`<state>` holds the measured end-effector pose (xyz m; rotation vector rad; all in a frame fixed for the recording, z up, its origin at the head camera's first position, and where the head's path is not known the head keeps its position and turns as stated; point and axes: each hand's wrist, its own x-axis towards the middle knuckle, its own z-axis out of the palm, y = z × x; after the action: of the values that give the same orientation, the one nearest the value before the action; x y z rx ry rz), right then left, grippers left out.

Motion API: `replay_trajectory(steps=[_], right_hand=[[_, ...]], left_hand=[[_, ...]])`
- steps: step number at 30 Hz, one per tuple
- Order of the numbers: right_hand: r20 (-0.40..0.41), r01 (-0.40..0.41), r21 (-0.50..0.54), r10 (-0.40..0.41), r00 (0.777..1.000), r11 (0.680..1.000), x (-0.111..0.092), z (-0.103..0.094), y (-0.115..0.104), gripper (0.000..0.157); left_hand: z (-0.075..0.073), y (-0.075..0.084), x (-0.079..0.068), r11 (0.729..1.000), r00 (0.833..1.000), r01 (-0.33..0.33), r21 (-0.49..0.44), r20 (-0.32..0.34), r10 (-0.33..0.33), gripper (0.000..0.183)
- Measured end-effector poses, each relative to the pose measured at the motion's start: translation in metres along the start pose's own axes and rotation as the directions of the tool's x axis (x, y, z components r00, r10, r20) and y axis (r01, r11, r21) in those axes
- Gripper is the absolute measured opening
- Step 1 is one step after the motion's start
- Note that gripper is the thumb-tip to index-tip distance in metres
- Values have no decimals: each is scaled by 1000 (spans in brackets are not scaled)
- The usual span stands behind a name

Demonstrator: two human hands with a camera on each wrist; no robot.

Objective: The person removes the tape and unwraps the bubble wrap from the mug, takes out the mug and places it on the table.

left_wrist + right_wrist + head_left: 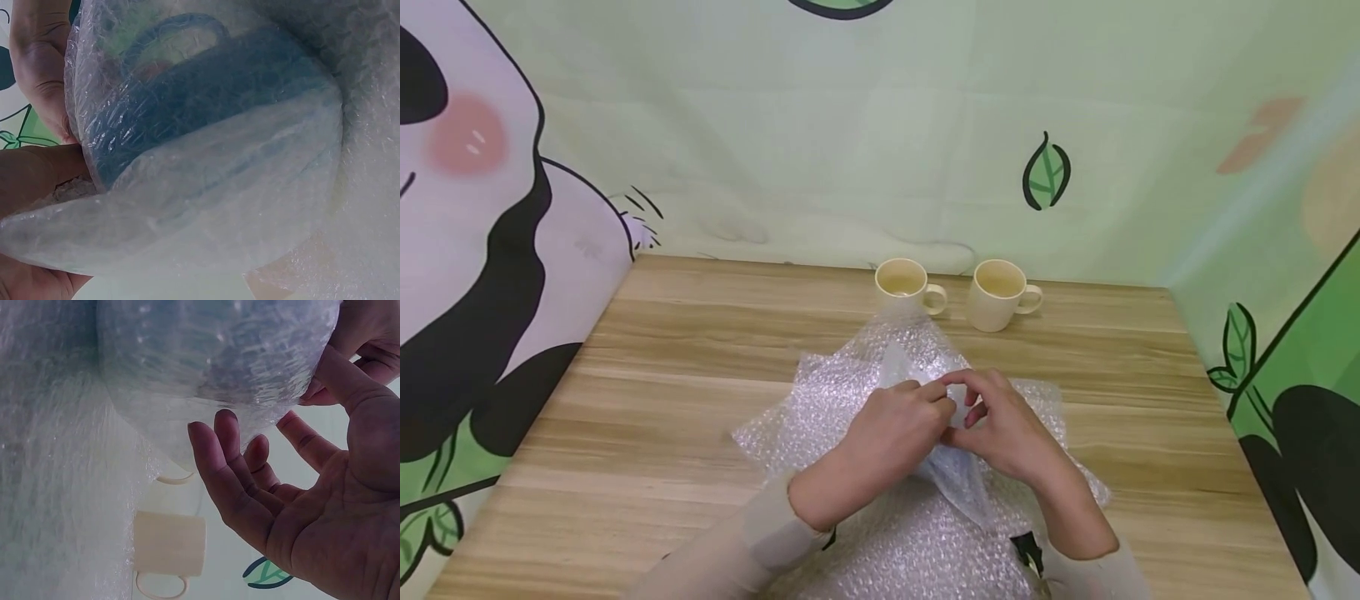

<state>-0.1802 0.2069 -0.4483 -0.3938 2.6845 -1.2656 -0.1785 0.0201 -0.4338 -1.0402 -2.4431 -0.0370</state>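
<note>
A blue mug (212,87) shows through bubble wrap (206,187) in the left wrist view, its loop handle (181,24) also under the film. The left hand (906,429) grips a gathered fold of the wrap beside the mug. Across from it, the right hand (1003,429) has its thumb and index finger at the same edge of the bundle. Its other fingers curve loosely under the wrap in the right wrist view. In the head view both hands cover much of the bundle, which is above more bubble wrap (880,542) spread on the table.
Two cream mugs stand behind the wrap near the table's back edge, a left one (901,283) and a right one (996,300), handles to the right. The wooden table (647,400) meets printed cloth walls (850,133) at the back and sides.
</note>
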Motion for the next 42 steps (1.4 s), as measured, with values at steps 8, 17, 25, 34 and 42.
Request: replay_trajectory(steps=[8,17,25,34,42], right_hand=[[12,-8,6,8,1000,1000,0,0,0,56],[16,-11,-8,11,1000,1000,0,0,0,57],[7,12,-30,-12,1000,999,0,0,1,51],[-10,18,-83,-19,1000,996,-1,1,-2,48],[-10,11,-91,-12,1000,996,-3,1,-4,46]], left_hand=[[2,-2,0,999,1000,14,-40,-20,-15,13],[-3,-2,5,1000,998,-14,-7,64,15,15],[-6,-4,6,992,993,-95,83,76,89,4],[-5,-5,10,987,986,-133,92,118,122,6],[-3,-3,11,986,981,-150,67,136,140,7]])
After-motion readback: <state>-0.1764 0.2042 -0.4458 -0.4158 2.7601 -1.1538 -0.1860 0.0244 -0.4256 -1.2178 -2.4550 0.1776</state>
